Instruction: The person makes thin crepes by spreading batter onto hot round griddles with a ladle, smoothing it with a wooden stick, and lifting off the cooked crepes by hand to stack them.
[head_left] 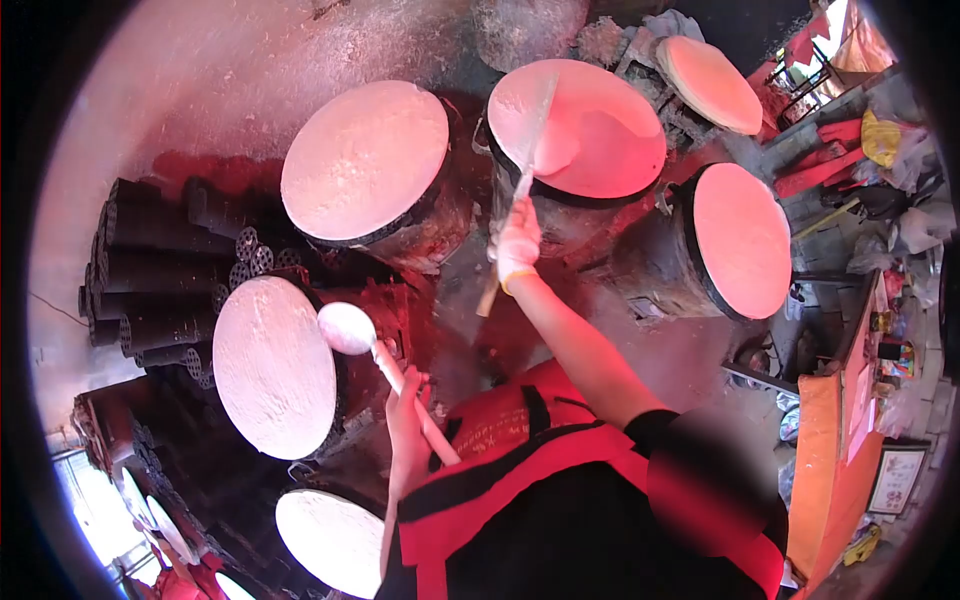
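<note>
right hand [518, 243]: fingers closed round the spatula [542, 128]; yellow band [513, 278] at the wrist
spatula: long, thin blade slanting up over the left part of the middle pan [615, 140]; butt of the handle juts below the fist
middle pan: round top on a drum-like body; white paste [555, 153] over the left part, a mound of it just right of the blade; right part smoother, pinker, shiny
left hand [407, 405]: lower and nearer the body; grasping the ladle [347, 328] by its pale shaft
ladle: bowl pale, coated-looking; overlaps the right edge of the left pan [275, 365] in view; cannot tell whether they touch
other pans: upper left pan [365, 160], left pan and lower left pan [330, 540] all white-topped; right pan [741, 240] pale pink; top right disc [710, 85] tilted, beside rubble [655, 60]
coal [165, 270]: dark cylinders stacked by the wall, some ends pierced with holes
clothing: red apron [520, 415] over the front; black top [560, 520] with red bands
far right: orange table [815, 450], yellow bag [880, 137], framed sign [897, 480]
</note>
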